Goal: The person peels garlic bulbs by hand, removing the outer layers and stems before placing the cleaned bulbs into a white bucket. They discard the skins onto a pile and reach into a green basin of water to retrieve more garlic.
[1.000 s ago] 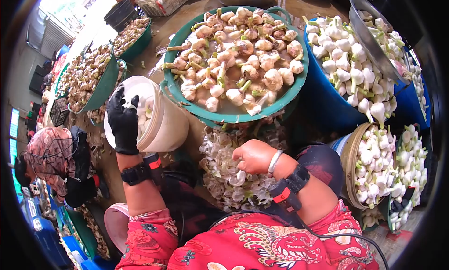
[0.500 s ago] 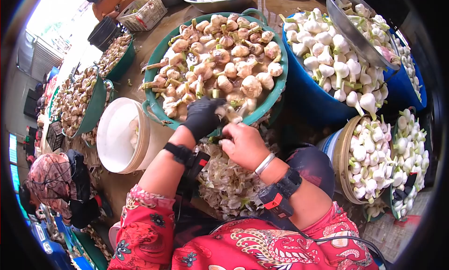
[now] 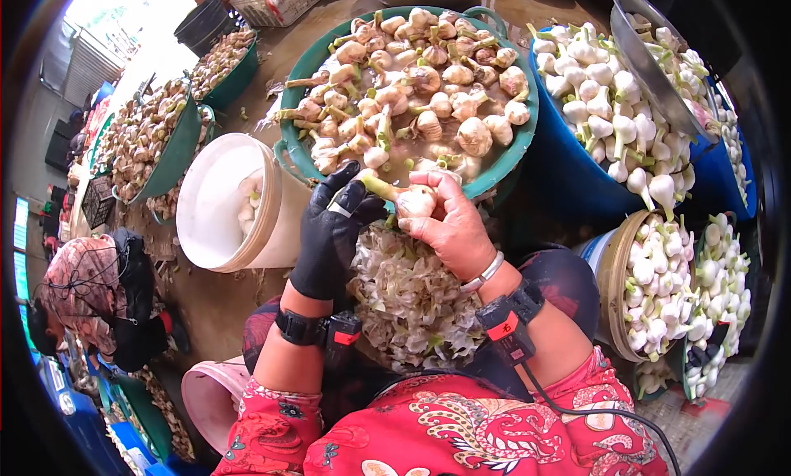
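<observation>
My right hand (image 3: 457,229) pinches a garlic bulb (image 3: 416,201) between thumb and fingers, its thick green stem pointing left. Beside the stem's end is my left hand (image 3: 325,237) in a black glove, fingers apart and loosely bent. A small pale strip (image 3: 339,209) shows on one gloved finger; I cannot make out what it is. Just beyond both hands stands a green basin (image 3: 519,150) of water with unpeeled, stemmed garlic bulbs (image 3: 428,126). Below the hands lies a heap of papery garlic skins (image 3: 416,299).
A white bucket (image 3: 268,204) with a few pale bulbs tilts at the left. On the right are a blue tub (image 3: 568,167) and a bucket (image 3: 610,286) of peeled garlic, with a metal bowl (image 3: 659,64) above. Another person (image 3: 103,295) is bent over at the far left.
Both hands have drawn back from the basin's near rim. The garlic bulb is now in my right hand, and my left hand has moved to its left. The view has shifted slightly.
</observation>
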The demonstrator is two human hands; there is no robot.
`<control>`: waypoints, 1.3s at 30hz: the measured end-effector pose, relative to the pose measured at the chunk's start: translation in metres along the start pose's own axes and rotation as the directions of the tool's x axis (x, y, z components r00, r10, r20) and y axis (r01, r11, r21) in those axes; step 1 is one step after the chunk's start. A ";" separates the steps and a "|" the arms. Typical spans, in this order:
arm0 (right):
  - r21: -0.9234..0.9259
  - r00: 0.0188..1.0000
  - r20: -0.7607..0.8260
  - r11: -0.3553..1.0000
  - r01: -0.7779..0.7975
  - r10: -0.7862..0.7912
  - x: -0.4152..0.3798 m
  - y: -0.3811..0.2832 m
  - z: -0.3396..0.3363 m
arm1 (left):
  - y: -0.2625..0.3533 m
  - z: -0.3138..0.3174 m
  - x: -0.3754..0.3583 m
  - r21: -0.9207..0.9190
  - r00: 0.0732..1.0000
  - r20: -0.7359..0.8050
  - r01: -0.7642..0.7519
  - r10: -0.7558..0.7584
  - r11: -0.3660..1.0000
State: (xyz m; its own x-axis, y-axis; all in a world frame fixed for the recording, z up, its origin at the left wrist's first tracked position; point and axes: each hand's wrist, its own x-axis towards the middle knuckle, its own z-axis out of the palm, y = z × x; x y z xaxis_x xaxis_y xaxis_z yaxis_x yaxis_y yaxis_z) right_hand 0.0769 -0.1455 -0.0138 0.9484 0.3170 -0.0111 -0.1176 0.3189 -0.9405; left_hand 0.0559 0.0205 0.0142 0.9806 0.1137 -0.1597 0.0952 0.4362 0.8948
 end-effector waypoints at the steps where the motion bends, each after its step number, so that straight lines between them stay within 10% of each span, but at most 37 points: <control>1: 0.003 1.000 0.009 1.000 0.000 0.000 -0.001 -0.003 0.001 | -0.002 -0.003 0.002 0.040 0.999 -0.032 0.031 -0.030 0.999; 7: -0.087 0.996 0.071 0.994 0.064 -0.058 -0.002 0.001 0.006 | -0.007 -0.007 0.007 0.139 0.993 0.066 0.086 -0.096 0.987; 11: 0.366 0.987 0.022 0.917 -0.157 0.161 0.001 0.000 0.001 | -0.006 -0.014 0.005 0.102 0.983 0.139 0.110 -0.123 0.989; 16: 0.337 0.987 0.029 0.928 -0.159 0.158 0.001 -0.005 -0.002 | -0.004 -0.007 0.002 0.093 0.985 0.127 0.107 -0.119 0.990; 19: 0.300 0.992 0.023 0.945 -0.126 0.125 0.000 -0.004 -0.004 | -0.001 -0.006 0.000 0.615 0.943 0.304 -0.306 0.140 0.727; 21: 0.306 0.991 0.027 0.943 -0.133 0.131 0.000 -0.004 -0.004 | 0.003 0.003 -0.003 0.121 0.985 0.124 0.102 -0.117 0.987; 39: 0.283 0.959 0.098 0.916 -0.283 0.266 -0.004 -0.004 -0.010 | -0.003 -0.007 0.001 0.188 0.949 0.155 0.244 -0.274 0.951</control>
State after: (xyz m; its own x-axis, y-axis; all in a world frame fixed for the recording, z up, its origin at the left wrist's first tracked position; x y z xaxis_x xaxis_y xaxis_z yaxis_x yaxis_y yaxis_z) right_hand 0.0762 -0.1568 -0.0130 0.8494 0.4762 -0.2277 -0.4597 0.4553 -0.7625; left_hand 0.0550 0.0257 0.0079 0.9311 -0.1503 -0.3323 0.3622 0.2752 0.8906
